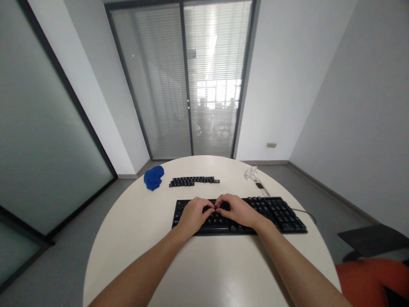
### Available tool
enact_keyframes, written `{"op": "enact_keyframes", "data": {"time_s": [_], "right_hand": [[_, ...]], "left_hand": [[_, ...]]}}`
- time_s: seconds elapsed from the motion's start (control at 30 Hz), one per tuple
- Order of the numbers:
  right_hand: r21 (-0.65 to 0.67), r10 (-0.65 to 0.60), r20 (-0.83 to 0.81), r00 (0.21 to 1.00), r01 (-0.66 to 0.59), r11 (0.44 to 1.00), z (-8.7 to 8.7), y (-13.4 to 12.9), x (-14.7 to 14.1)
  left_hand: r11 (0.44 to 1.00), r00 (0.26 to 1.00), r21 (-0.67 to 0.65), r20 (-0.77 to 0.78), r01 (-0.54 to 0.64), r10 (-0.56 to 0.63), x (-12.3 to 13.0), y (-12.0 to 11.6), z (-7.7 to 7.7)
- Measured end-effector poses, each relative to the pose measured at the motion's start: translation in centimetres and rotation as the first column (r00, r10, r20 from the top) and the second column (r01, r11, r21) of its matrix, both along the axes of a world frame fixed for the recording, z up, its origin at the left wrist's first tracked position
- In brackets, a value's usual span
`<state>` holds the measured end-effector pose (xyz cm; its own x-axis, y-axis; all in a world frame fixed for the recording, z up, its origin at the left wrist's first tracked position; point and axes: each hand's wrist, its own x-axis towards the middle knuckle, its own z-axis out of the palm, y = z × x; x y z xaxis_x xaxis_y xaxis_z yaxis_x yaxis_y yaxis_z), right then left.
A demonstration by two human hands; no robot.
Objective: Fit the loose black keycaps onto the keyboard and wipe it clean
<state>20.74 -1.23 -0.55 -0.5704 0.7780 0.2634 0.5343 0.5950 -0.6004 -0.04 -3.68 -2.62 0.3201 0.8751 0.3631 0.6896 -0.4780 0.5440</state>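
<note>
A black keyboard (287, 215) lies on the round cream table (128, 238), its number pad at the right. Over its left part rests my left hand (195, 214), thumb and index finger brought together near the keys. My right hand (237, 209) is just beside it, also with thumb and index finger pinched, its fingertips almost touching those of the left. Whatever may be between the fingertips is too small to make out. Behind the keyboard, loose black keycaps (194, 181) are laid out in rows.
A crumpled blue cloth (154, 177) lies at the table's back left. At the back right are a crumpled white tissue (251, 173) and a thin light-coloured tool (264, 188) beside a small black piece (259, 185). A red chair (372, 277) stands at the lower right.
</note>
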Motion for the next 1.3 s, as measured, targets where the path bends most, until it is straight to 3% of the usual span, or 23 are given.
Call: {"op": "enact_keyframes", "data": {"time_s": [0.37,0.6,0.73,1.0,1.3], "right_hand": [[0.015,0.017,0.016,1.000,-0.017,1.000,0.1,0.1,0.2],[0.055,0.051,0.046,0.998,-0.053,0.997,0.3,-0.1,0.5],[0.080,0.072,0.090,0.993,-0.079,0.994,0.6,-0.3,0.4],[0.084,0.014,0.146,0.989,-0.026,0.996,0.7,-0.2,0.5],[0.087,0.007,0.144,0.990,-0.020,0.996,0.4,-0.1,0.2]], "left_hand": [[1.000,1.000,-0.003,-0.009,0.025,-0.025,0.0,-0.1,0.2],[0.944,0.934,0.084,-0.197,0.318,-0.297,-1.7,-0.4,1.8],[0.905,0.886,0.104,-0.275,0.414,-0.374,-2.6,-0.5,2.5],[0.890,0.869,0.125,-0.309,0.439,-0.385,-2.7,-0.6,2.7],[0.927,0.895,0.051,-0.286,0.372,-0.343,-2.7,-0.7,3.0]]}}
